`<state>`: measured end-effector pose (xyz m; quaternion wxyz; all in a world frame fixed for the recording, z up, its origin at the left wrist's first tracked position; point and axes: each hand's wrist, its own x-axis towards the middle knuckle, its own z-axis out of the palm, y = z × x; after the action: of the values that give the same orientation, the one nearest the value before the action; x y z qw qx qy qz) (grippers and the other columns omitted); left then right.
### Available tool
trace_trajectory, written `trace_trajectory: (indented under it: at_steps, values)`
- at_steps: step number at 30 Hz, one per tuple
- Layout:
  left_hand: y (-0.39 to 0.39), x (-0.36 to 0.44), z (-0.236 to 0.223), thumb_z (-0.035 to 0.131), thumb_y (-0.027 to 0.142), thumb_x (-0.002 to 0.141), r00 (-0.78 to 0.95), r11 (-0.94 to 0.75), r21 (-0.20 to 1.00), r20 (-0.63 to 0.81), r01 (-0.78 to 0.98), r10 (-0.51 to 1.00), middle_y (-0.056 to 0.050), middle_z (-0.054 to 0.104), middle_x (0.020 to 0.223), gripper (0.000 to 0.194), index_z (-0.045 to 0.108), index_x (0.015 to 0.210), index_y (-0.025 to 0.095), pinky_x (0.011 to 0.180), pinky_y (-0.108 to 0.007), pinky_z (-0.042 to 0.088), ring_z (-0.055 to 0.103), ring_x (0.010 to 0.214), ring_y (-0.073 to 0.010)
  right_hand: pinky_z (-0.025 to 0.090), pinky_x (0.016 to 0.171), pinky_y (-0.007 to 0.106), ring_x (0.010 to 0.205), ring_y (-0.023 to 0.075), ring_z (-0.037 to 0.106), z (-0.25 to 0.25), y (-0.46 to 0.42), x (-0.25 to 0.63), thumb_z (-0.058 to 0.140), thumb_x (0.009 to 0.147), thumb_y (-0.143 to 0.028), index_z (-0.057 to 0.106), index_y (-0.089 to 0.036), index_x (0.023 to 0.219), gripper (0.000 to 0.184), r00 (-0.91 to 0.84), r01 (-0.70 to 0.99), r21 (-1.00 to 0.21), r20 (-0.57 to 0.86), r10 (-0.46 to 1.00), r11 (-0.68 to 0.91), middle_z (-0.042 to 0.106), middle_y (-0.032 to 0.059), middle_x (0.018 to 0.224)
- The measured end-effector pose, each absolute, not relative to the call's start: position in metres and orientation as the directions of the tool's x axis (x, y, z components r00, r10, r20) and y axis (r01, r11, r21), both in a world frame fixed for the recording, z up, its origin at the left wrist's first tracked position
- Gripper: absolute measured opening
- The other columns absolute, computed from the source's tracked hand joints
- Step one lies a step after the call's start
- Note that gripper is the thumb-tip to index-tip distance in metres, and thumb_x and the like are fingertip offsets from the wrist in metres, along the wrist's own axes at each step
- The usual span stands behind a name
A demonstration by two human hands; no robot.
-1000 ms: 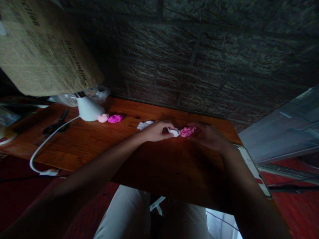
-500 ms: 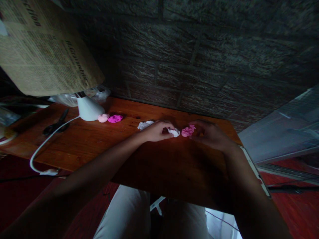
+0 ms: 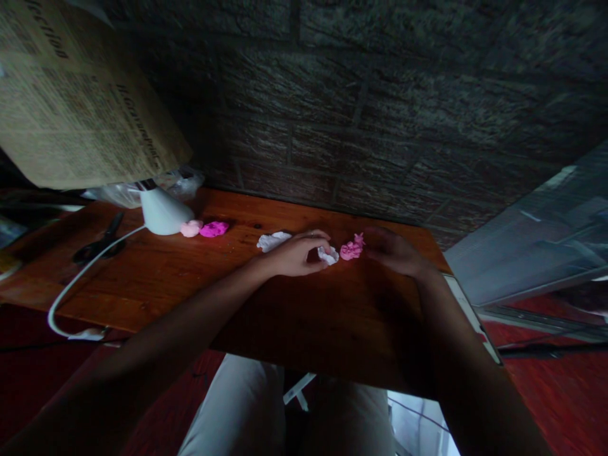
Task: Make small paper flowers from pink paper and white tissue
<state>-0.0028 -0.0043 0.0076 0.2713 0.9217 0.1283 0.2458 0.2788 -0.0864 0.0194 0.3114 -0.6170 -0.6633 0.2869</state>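
Note:
My left hand [image 3: 301,254] curls around a small crumpled white lump [image 3: 328,255], which looks like modelling clay, between thumb and fingertips. Just right of it is a rough pink clay lump [image 3: 351,248] with a ruffled, petal-like surface. Beside that pink piece is my right hand [image 3: 392,250], fingers apart and dim in shadow; its fingertips seem clear of the lump. A larger white lump [image 3: 273,241] lies behind my left wrist, partly covered by it.
On the wooden table [image 3: 190,278], a pale pink lump [image 3: 191,228] and a magenta lump [image 3: 214,229] lie against the lamp base [image 3: 164,212]. Black scissors [image 3: 99,246] and a white cord [image 3: 71,285] are at left. A brick wall [image 3: 332,126] rises behind; a flat white-edged object [image 3: 472,316] lies at right.
My right hand has opened a little and drawn back from the pink lump. My left hand stays around the small white lump. The whole view has shifted slightly.

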Motion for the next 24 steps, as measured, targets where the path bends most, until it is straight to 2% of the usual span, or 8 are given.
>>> trace_trajectory:
  at_steps: [3, 6, 9, 12, 15, 17, 20, 24]
  values:
    - [-0.011, 0.004, 0.012, 0.071, 0.034, 0.086, 0.813, -0.819, 0.548, 0.391, 0.171, 0.431, -0.014, 0.062, 0.132, 0.032, 0.061, 0.112, 0.019, 0.106, -0.041, 0.047, 0.06, 0.124, -0.0261, 0.055, 0.094, 0.045, 0.104, 0.0275, 0.071, 0.01, -0.083, 0.277, 0.072, 0.073, -0.037, 0.056, -0.021, 0.133, 0.064, -0.118, 0.544, -0.832, 0.049, 0.992, 0.106, 0.073, 0.0113, 0.121]
    - [-0.017, 0.018, 0.019, 0.07, 0.045, 0.087, 0.767, -0.8, 0.525, 0.371, 0.291, 0.523, -0.017, 0.061, 0.137, 0.057, 0.053, 0.133, 0.019, 0.108, -0.045, 0.045, 0.059, 0.128, -0.0305, 0.055, 0.092, 0.042, 0.1, 0.0263, 0.07, 0.005, -0.08, 0.277, 0.07, 0.073, -0.039, 0.063, -0.021, 0.119, 0.05, -0.124, 0.544, -0.825, 0.101, 0.987, 0.153, 0.074, 0.0096, 0.114]
    - [-0.018, 0.037, 0.026, 0.072, 0.048, 0.083, 0.794, -0.794, 0.473, 0.269, 0.383, 0.544, -0.018, 0.065, 0.134, 0.067, 0.052, 0.138, 0.016, 0.106, -0.047, 0.045, 0.062, 0.124, -0.0342, 0.055, 0.084, 0.037, 0.091, 0.024, 0.069, 0.005, -0.077, 0.279, 0.069, 0.075, -0.041, 0.067, -0.021, 0.102, 0.034, -0.173, 0.531, -0.829, 0.095, 0.98, 0.174, 0.074, 0.0063, 0.101]
    - [-0.015, 0.053, 0.032, 0.077, 0.04, 0.079, 0.837, -0.782, 0.482, 0.161, 0.395, 0.523, -0.014, 0.073, 0.121, 0.057, 0.061, 0.128, 0.017, 0.096, -0.04, 0.05, 0.069, 0.111, -0.0302, 0.054, 0.074, 0.033, 0.081, 0.0218, 0.068, 0.003, -0.075, 0.28, 0.071, 0.074, -0.043, 0.067, -0.02, 0.092, 0.029, -0.175, 0.514, -0.839, 0.1, 0.979, 0.177, 0.073, 0.0047, 0.091]
    - [-0.012, 0.063, 0.032, 0.072, 0.028, 0.082, 0.857, -0.771, 0.537, 0.16, 0.342, 0.491, -0.01, 0.076, 0.109, 0.033, 0.069, 0.112, 0.016, 0.086, -0.033, 0.052, 0.072, 0.1, -0.0242, 0.053, 0.07, 0.032, 0.074, 0.0204, 0.065, 0.0, -0.074, 0.281, 0.074, 0.073, -0.042, 0.067, -0.021, 0.085, 0.025, -0.134, 0.537, -0.828, 0.107, 0.985, 0.163, 0.072, 0.0037, 0.083]
    - [-0.01, 0.064, 0.03, 0.069, 0.02, 0.081, 0.842, -0.739, 0.596, 0.184, 0.315, 0.507, -0.007, 0.078, 0.102, 0.024, 0.071, 0.105, 0.016, 0.082, -0.03, 0.052, 0.072, 0.093, -0.0207, 0.052, 0.07, 0.031, 0.074, 0.02, 0.065, -0.001, -0.073, 0.282, 0.074, 0.074, -0.043, 0.067, -0.022, 0.086, 0.025, -0.115, 0.542, -0.825, 0.117, 0.986, 0.162, 0.072, 0.0033, 0.082]
    - [-0.005, 0.061, 0.025, 0.069, 0.01, 0.077, 0.796, -0.652, 0.696, 0.196, 0.299, 0.574, -0.007, 0.078, 0.099, 0.025, 0.072, 0.102, 0.014, 0.081, -0.029, 0.054, 0.072, 0.088, -0.0181, 0.05, 0.067, 0.03, 0.073, 0.0191, 0.064, -0.001, -0.074, 0.283, 0.071, 0.076, -0.045, 0.068, -0.022, 0.09, 0.026, -0.111, 0.535, -0.831, 0.108, 0.988, 0.151, 0.072, 0.0032, 0.084]
    - [0.005, 0.057, 0.014, 0.071, 0.007, 0.074, 0.751, -0.525, 0.829, 0.221, 0.19, 0.622, -0.009, 0.077, 0.102, 0.028, 0.069, 0.101, 0.011, 0.084, -0.029, 0.056, 0.072, 0.09, -0.0162, 0.049, 0.067, 0.03, 0.072, 0.0177, 0.063, 0.003, -0.076, 0.284, 0.07, 0.076, -0.046, 0.068, -0.022, 0.087, 0.026, -0.103, 0.544, -0.829, 0.09, 0.991, 0.132, 0.072, 0.0023, 0.082]
